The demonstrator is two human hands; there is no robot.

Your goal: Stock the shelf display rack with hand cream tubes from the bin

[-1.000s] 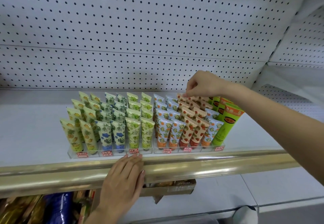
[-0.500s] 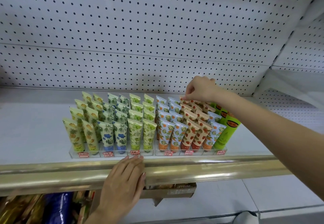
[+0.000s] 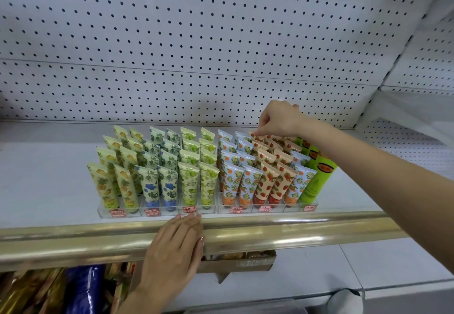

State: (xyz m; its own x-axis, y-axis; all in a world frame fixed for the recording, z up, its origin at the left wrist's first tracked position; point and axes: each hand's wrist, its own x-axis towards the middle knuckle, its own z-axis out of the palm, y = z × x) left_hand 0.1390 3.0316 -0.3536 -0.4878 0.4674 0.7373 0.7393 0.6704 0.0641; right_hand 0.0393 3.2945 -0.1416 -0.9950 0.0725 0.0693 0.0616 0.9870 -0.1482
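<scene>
A clear display rack (image 3: 157,211) on the white shelf holds rows of upright hand cream tubes: yellow, blue-flowered, green, orange, strawberry-print and plain green ones. My right hand (image 3: 280,119) reaches over the back right of the rack and pinches the top of a strawberry-print tube (image 3: 255,137) standing in the rear row. My left hand (image 3: 175,247) lies flat with straight fingers on the gold rail (image 3: 294,232) at the shelf's front edge, holding nothing. The bin is not in view.
White pegboard (image 3: 196,43) backs the shelf. A cardboard box (image 3: 240,261) sits under the rail. Packaged goods, gold and blue (image 3: 83,289), fill the lower left. Bare shelf (image 3: 44,178) lies left of the rack.
The view has shifted slightly. My right hand has stayed at the back strawberry row, lowering a little onto the tube top. My left hand has kept its place on the rail.
</scene>
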